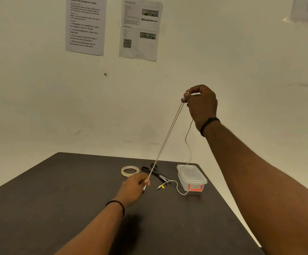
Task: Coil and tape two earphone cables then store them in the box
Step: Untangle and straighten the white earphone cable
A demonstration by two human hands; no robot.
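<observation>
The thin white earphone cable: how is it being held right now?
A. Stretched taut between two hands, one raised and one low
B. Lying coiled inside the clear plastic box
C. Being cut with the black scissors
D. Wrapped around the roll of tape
A: the thin white earphone cable runs taut from the raised right hand down to the left hand near the dark table.

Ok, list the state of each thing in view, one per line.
earphone cable: pulled taut in two strands between both hands, its tail hanging slack over the box
left hand: low, pinching the strands
right hand: raised, gripping the cable
box: lid on
tape roll: lying flat
scissors: lying on the table
</observation>
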